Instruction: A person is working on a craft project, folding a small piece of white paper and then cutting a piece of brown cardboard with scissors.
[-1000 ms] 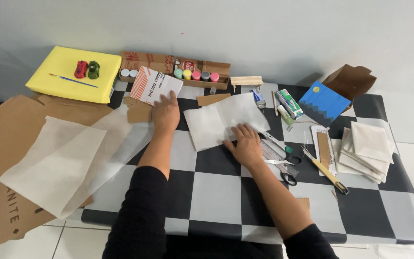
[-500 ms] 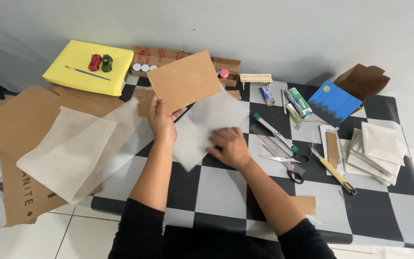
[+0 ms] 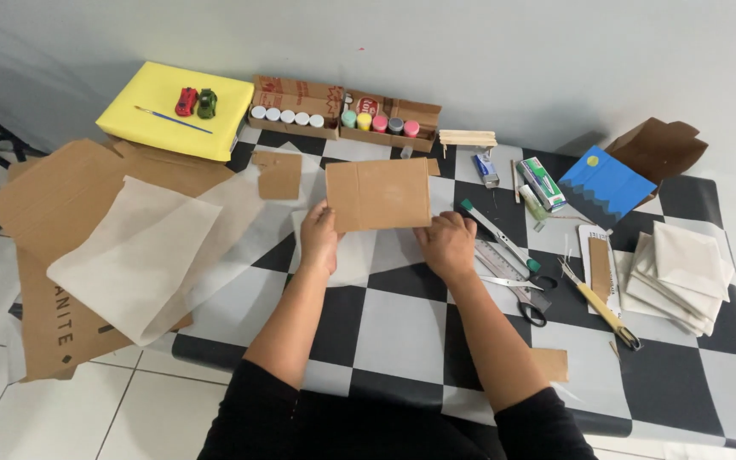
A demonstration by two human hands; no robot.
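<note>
Centre of the desk: a brown cardboard rectangle (image 3: 378, 194) sits flat over a sheet of translucent white paper (image 3: 353, 252). The left hand (image 3: 319, 238) pinches its lower left corner in a narrow grip; the right hand (image 3: 447, 245) pinches the lower right corner the same way. The desk (image 3: 385, 328) wears a black-and-grey chequered cover, with a pale wall behind and white floor tiles at seven o'clock. At three o'clock of the card lie a ruler, scissors (image 3: 517, 298) and a green-capped marker (image 3: 497, 235). At twelve o'clock, two open cardboard trays (image 3: 347, 121) hold small paint pots, white ones left, coloured ones right. At ten o'clock a yellow box (image 3: 159, 132) carries two toy cars and a brush. At two o'clock leans a blue painted card (image 3: 605, 187); at four, a stack of white folded papers (image 3: 679, 277). Large flattened cardboard (image 3: 70, 192) spreads at nine o'clock.
</note>
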